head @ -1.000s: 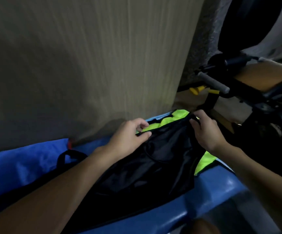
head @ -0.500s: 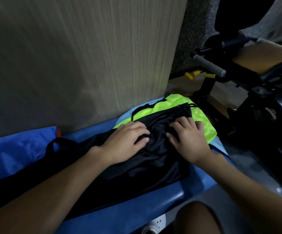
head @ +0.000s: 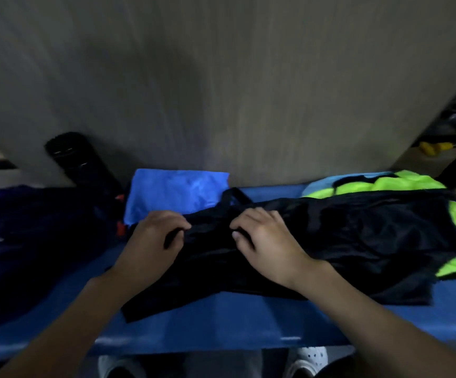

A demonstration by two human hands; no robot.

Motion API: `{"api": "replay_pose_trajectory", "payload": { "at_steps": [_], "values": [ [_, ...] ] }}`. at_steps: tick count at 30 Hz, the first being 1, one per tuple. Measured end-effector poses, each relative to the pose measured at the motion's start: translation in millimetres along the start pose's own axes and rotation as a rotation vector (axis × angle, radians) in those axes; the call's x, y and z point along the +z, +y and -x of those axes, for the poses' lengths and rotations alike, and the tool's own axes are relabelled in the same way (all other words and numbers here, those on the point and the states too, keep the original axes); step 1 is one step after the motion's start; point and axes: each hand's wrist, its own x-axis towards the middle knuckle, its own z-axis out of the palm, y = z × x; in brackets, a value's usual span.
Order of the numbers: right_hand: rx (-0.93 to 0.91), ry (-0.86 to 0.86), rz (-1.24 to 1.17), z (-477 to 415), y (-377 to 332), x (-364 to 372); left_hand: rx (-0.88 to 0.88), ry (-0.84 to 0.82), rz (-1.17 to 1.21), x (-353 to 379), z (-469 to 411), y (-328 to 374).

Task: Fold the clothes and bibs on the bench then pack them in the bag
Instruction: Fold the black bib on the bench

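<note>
Pinching the black garment [head: 344, 236] with left grip [head: 153, 238] and right grip [head: 265, 241], seemingly by its edge. It is lying on the blue table [head: 221, 317], over a neon bib [head: 401, 184]. I am aiming for even tension, corners aligned.

Garment [head: 330, 236]: thin black cloth w/ slight sheen. Bib [head: 401, 184], bench right end: matt neon cloth. Bench [head: 248, 320]: smooth, glossy, prob. plastic. Panel [head: 221, 77] behind: matt wood grain.
</note>
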Motion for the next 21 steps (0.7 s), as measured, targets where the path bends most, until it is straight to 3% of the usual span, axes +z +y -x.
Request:
{"api": "replay_pose_trajectory", "payload": {
  "at_steps": [4, 11, 21],
  "values": [
    [-0.082, -0.136, -0.041, -18.3, -42.4, 41.9, -0.178, 0.073, -0.128, -23.1, 50.9, -45.3],
    [-0.083, -0.242, 0.079, -12.2, -58.7, 79.7, -0.45, 0.03, 0.353, -12.9, 91.2, -66.4],
    [-0.098, -0.367, 0.159, -0.5, -58.8, 77.4, -0.494, -0.23, 0.422, -16.8, 87.1, -55.0]
  ]
}}
